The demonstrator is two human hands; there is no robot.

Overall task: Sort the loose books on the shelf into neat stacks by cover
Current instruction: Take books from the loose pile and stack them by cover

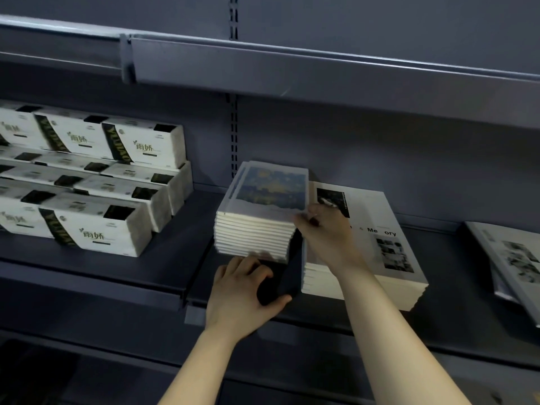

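Grey metal shelving fills a dim aisle, and on the middle shelf (131,267) a person squares up the blue-cover stack (257,238), which stands near the centre of the shelf, back toward the rear panel. The right hand (327,238) pinches the near right corner of the top book (271,194), which sits slightly askew on the pile, apparently to nudge it flush with the books beneath. The left hand (239,290) sits at the foot of the pile with fingers and thumb curled round a dark object (285,276) (possibly a dark-covered book, though the light is too poor to say), and seems placed to brace the stack from the front. Just beside it on the right, across a narrow gap, lies the white-cover stack (380,258), lower and wider, its covers all matching, which suggests that pile is largely settled. Well apart at the far right edge, a few loose books (514,258) with black-and-white photo covers lie fanned and overlapping, likely the work left to do. The neighbouring bay to the left holds only tissue packs (102,176), laid in tidy stepped layers. The upper shelf (321,74) overhangs the whole scene, and its contents cannot be seen.
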